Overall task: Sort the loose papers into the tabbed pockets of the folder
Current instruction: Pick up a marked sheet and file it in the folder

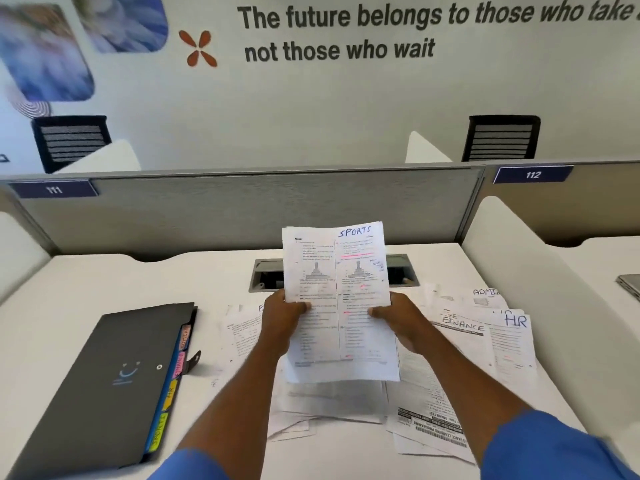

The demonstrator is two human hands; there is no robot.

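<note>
Both hands are gripping one printed sheet, the left hand [284, 315] pinching its left edge with the thumb lying across the front, and the right hand [398, 318] doing the same on the right edge, fingers curled behind the page. That sheet [337, 299] is being held upright above the desk, raised clear of the other papers, and it is showing "SPORTS" handwritten in blue at its top right corner, two columns of print, small diagrams and some pink highlighting. Beneath and around it, loose papers [460, 344] are lying in an overlapping spread on the white desk [86, 289], several to the right bearing handwritten words: "ADMIN", "FINANCE" and "HR". More sheets are lying flat under the forearms, toward the near edge. Off to the left, apart from the pile, the dark grey folder [114, 379] is lying closed on the desk, its coloured tabs [173, 382] sticking out along its right side, one reading "HR" and another "SPORTS". Blue sleeves [554, 448] are covering both upper arms at the bottom of the view.
</note>
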